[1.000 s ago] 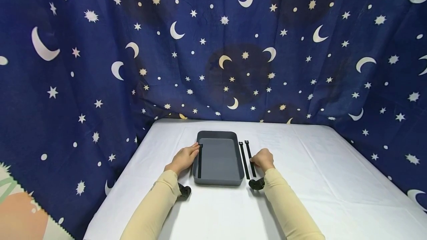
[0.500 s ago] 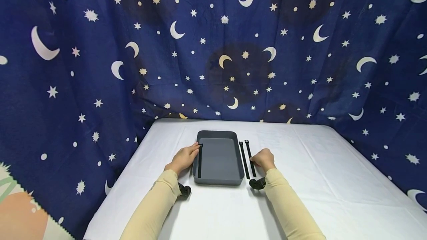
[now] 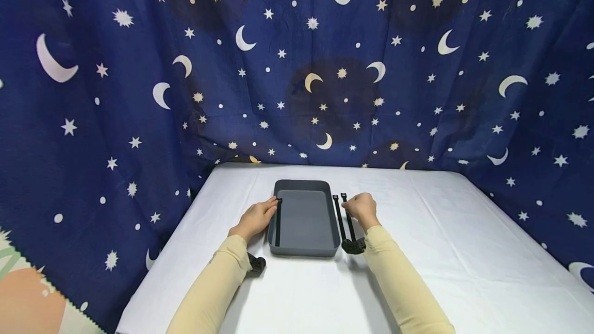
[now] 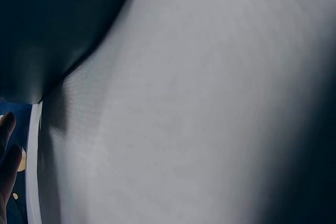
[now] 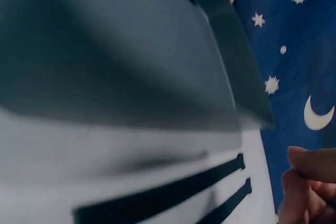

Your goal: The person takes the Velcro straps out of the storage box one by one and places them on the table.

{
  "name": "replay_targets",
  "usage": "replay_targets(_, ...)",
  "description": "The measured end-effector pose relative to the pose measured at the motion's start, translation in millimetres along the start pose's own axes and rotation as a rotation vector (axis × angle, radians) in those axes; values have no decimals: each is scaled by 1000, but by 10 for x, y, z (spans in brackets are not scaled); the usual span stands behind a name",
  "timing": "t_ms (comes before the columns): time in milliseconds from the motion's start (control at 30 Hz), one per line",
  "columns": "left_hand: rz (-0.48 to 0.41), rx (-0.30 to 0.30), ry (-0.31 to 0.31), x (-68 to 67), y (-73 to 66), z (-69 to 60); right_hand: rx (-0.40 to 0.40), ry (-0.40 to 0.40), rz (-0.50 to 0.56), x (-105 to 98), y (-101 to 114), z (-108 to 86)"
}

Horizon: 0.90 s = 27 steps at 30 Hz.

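A grey rectangular tray (image 3: 303, 220) lies on the white table, with one black strap (image 3: 278, 223) along its left inner side. My left hand (image 3: 254, 219) rests against the tray's left wall, fingertips at the rim beside that strap's upper end. Two more black straps, a nearer one (image 3: 340, 220) and a farther one (image 3: 349, 226), lie right of the tray. Over the upper part of the farther strap is my right hand (image 3: 363, 207). In the right wrist view its thumb and curled fingers (image 5: 312, 166) meet, with nothing visible between them, beyond the strap ends.
White cloth (image 3: 427, 220) covers the table. A blue curtain (image 3: 297, 66) with moons and stars hangs behind and at both sides. Black devices are worn at the left wrist (image 3: 256, 263) and the right wrist (image 3: 353, 246); the right one overlaps the straps' near ends.
My right hand has moved up along the farther strap, away from its middle towards its far end. My left hand has stayed at the tray. The head view has tilted slightly down.
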<state>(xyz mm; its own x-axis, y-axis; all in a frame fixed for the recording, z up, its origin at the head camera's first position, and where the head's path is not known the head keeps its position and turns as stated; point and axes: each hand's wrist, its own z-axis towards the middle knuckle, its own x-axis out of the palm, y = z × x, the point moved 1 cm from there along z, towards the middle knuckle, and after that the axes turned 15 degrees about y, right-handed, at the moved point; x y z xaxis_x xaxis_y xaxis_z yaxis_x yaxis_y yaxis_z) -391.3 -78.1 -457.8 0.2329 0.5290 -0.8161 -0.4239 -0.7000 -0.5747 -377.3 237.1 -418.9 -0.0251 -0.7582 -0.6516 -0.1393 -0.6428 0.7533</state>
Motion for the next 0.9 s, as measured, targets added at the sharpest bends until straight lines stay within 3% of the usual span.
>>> replay_targets(300,-2,0,5,5,28,7,-39,6,91,207,326,-9)
replay_targets(567,-8,-14,15,2,36,11,-83,126,126,509,595,-49)
replay_targets(767,-13,-22,18,1,21,15,-83,150,90,624,664,-46)
replay_targets(900,-14,-24,12,-3,17,10,-97,147,142,675,682,-47)
